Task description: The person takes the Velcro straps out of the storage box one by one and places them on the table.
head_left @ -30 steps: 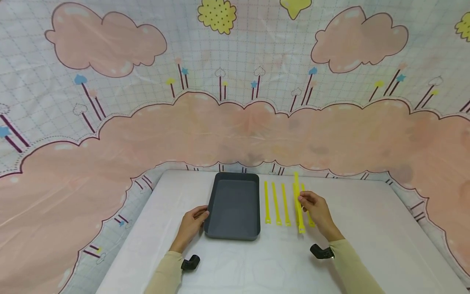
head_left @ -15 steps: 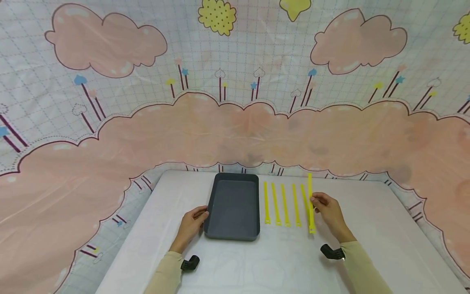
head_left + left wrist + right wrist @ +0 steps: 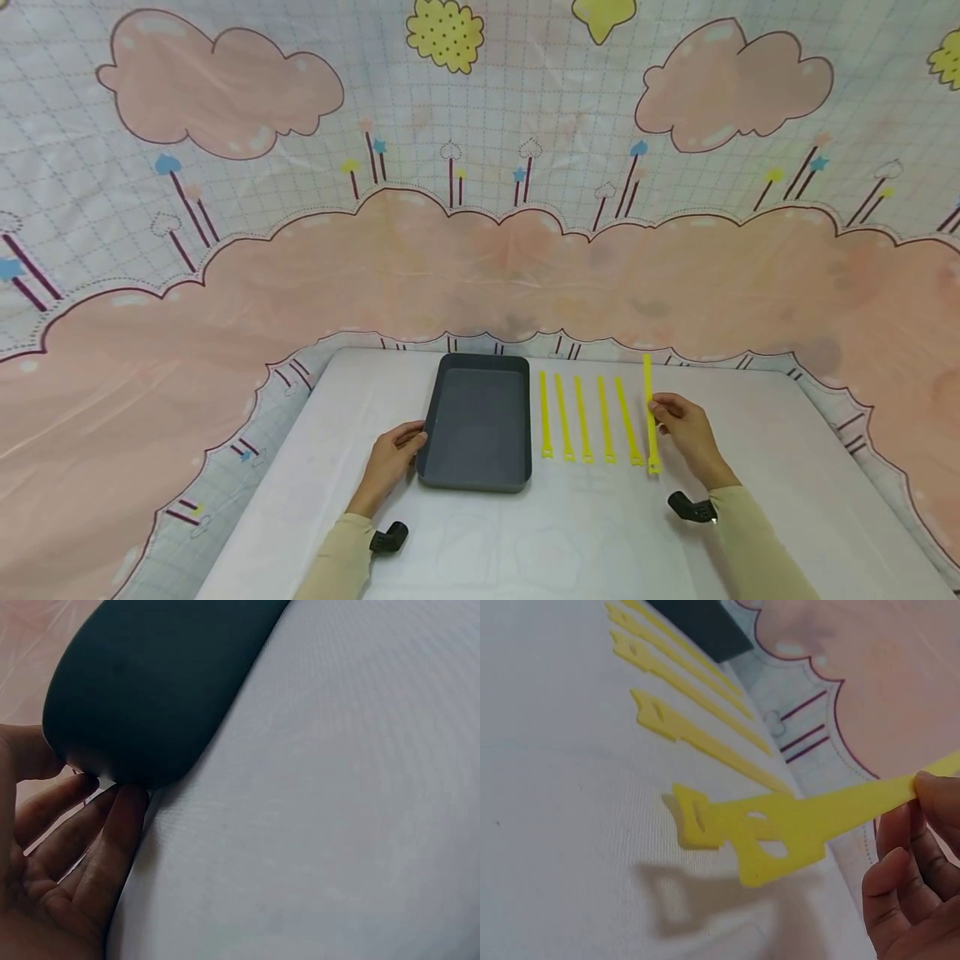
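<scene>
My left hand (image 3: pixel 392 458) grips the left side of a dark grey tray (image 3: pixel 483 482); in the left wrist view, thumb and fingertips meet at the edge of the tray (image 3: pixel 150 682). My right hand (image 3: pixel 690 433) pinches a yellow hook-and-loop cable tie (image 3: pixel 648 383) between thumb and fingers. Close up in the right wrist view, that cable tie (image 3: pixel 847 806) shows a slotted head raised over its shadow. Several matching cable ties (image 3: pixel 580 421) lie in a row between the tray and my right hand, heads toward me. The held one partly covers the nearest in the right wrist view.
A white table (image 3: pixel 480 550) lies under everything. Behind it hangs a backdrop (image 3: pixel 555 275) printed with pink clouds. Each wrist carries a small black camera, such as the right wrist camera (image 3: pixel 692 507).
My right hand has moved right with the pinched cable tie, from over the row to its right-hand end. The left hand and the tray have stayed put.
</scene>
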Demonstrator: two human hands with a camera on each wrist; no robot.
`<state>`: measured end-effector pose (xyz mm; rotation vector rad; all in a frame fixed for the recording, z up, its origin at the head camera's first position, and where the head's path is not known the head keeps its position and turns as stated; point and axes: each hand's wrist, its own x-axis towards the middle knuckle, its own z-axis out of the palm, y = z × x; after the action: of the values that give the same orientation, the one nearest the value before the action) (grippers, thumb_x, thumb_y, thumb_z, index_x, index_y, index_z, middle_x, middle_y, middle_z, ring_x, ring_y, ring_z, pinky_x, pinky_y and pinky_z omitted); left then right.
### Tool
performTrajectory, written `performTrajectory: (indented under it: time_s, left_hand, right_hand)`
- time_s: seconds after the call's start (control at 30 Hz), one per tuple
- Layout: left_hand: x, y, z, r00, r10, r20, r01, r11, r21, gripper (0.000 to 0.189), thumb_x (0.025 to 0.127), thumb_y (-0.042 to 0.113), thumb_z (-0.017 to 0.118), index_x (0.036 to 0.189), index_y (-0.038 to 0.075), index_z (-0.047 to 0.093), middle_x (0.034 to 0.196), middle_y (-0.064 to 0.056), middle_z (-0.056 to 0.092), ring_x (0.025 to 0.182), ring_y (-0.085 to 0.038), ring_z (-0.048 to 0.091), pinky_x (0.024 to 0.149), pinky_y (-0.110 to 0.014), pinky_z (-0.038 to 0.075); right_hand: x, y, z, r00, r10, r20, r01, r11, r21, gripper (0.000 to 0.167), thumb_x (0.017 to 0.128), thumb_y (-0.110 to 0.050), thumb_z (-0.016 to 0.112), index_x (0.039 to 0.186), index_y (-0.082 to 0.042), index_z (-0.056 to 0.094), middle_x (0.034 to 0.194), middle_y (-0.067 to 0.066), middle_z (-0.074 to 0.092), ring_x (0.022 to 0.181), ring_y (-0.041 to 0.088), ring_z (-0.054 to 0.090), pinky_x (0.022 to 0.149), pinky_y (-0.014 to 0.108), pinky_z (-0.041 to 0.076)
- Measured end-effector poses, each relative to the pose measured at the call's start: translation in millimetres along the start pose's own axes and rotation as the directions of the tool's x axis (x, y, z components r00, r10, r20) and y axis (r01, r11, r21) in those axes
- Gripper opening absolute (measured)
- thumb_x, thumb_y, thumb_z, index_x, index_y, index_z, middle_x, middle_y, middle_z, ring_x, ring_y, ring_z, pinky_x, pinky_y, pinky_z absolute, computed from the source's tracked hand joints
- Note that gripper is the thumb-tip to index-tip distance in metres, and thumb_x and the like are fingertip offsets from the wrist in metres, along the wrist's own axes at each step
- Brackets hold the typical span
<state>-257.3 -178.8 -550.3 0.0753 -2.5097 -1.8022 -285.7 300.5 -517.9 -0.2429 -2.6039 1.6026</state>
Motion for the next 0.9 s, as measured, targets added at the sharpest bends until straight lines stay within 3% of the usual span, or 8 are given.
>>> performTrajectory:
  time_s: [0.13,0.33,0.6,0.67,0.77,0.9]
  left_hand:
    - [0.6,-1.8,0.1,1.000,0.000,-0.001,0.000,1.000,-0.006,0.032,0.094,0.013,0.065,0.124,0.000,0.065,0.117,-0.021,0.070,0.090,-0.015,0.066,0.065,-0.021,0.050]
    - [-0.9,0.5,-0.2,1.000,0.002,0.002,-0.002,1.000,-0.002,0.034,0.095,0.014,0.065,0.126,-0.001,0.064,0.118,-0.022,0.069,0.091,-0.015,0.066,0.065,-0.020,0.049]
    - [-19.6,38.4,-6.4,0.999,-0.001,0.032,0.001,1.000,0.009,0.035,0.096,0.008,0.061,0.127,-0.008,0.060,0.120,-0.028,0.066,0.098,-0.028,0.067,0.067,-0.021,0.050]
    - [-21.1,41.7,-7.0,0.999,-0.005,0.033,0.005,1.000,0.013,0.035,0.096,0.009,0.061,0.127,-0.008,0.060,0.121,-0.028,0.066,0.099,-0.028,0.067,0.068,-0.021,0.050]
    - [-18.4,37.2,-6.2,1.000,0.001,0.028,-0.001,1.000,0.006,0.034,0.095,0.007,0.061,0.126,-0.009,0.061,0.119,-0.029,0.066,0.097,-0.028,0.067,0.067,-0.021,0.050]
    - [-7.2,16.9,-2.5,1.000,-0.002,0.008,0.002,1.000,0.000,0.034,0.095,0.010,0.063,0.125,-0.006,0.063,0.118,-0.026,0.068,0.094,-0.023,0.067,0.065,-0.021,0.049]
  right_hand:
    - [5.5,5,0,0.999,0.045,0.000,-0.045,0.999,-0.017,0.037,0.102,-0.026,0.053,0.129,0.000,0.056,0.112,0.012,0.065,0.087,0.009,0.057,0.071,0.018,0.051]
    - [13.4,11,0,0.996,0.086,0.009,-0.085,0.996,-0.022,0.036,0.102,-0.026,0.053,0.129,-0.001,0.056,0.115,0.014,0.064,0.087,0.011,0.057,0.070,0.019,0.050]
    - [22.1,18,0,0.995,0.087,0.055,-0.086,0.996,-0.022,0.034,0.101,-0.022,0.055,0.125,0.003,0.056,0.104,0.008,0.065,0.081,0.009,0.056,0.065,0.021,0.049]
    - [23.6,20,0,0.996,0.073,0.058,-0.071,0.997,-0.039,0.035,0.101,-0.023,0.055,0.125,0.003,0.056,0.104,0.008,0.066,0.082,0.010,0.056,0.066,0.021,0.049]
    - [25.5,22,1,0.996,0.075,0.051,-0.071,0.995,-0.073,0.036,0.101,-0.025,0.056,0.124,0.002,0.058,0.106,0.010,0.065,0.082,0.011,0.055,0.066,0.021,0.049]
    - [26.7,23,2,0.995,0.094,0.037,-0.090,0.991,-0.101,0.037,0.100,-0.026,0.058,0.123,0.002,0.060,0.105,0.010,0.063,0.081,0.013,0.053,0.065,0.022,0.048]
